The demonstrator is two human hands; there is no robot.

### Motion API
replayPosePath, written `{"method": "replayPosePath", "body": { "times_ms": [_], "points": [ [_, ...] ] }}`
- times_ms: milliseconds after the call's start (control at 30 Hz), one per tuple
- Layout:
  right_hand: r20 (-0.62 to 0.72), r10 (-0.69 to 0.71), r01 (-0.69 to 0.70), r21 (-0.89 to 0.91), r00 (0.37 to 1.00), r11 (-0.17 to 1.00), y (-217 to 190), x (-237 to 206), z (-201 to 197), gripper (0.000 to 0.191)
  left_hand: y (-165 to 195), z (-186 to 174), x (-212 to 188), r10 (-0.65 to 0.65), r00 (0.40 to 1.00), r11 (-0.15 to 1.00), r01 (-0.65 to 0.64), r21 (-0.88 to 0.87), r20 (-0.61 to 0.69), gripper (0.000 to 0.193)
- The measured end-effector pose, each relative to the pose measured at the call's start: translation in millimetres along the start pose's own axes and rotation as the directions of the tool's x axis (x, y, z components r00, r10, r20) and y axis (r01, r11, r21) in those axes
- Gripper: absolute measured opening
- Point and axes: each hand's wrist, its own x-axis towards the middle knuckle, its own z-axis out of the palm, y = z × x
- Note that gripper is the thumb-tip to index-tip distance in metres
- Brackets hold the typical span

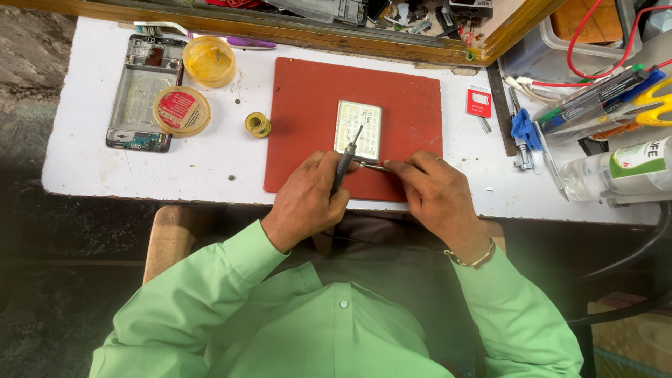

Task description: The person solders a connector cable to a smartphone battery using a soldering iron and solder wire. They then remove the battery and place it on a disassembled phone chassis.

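Both hands grip tools: left hand screwdriver, right hand tweezers, touching board.

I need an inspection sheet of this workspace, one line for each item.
Surface: white table with a red mat in the middle.
Job's things: small pale part lies on the mat; a thin tool points at it; tweezers touch its lower edge.
Clutter: phone frame, two round tins, solder roll, toothbrush, bottle, scissors.
Grippers: left hand holds the tool; right hand holds the tweezers.
Cables: red wire at the far right; dark cable below the table edge.
Surroundings: wooden tray of small parts behind the table.
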Motion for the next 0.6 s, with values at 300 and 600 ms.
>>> {"method": "replayPosePath", "body": {
  "times_ms": [300,600],
  "points": [
    [-0.034,0.047,-0.043,0.108,0.998,0.993,0.4,-5.7,4.3,0.025,0.1,-0.2,-0.6,-0.004,1.000,1.000,0.004,-0.002,0.001,0.037],
    [0.006,0.091,-0.091,0.166,0.996,0.982,-3.2,-0.5,1.8,0.019,0.2,0.5,-0.1,0.019,1.000,1.000,-0.019,0.007,-0.025,0.036]
  ]
}}
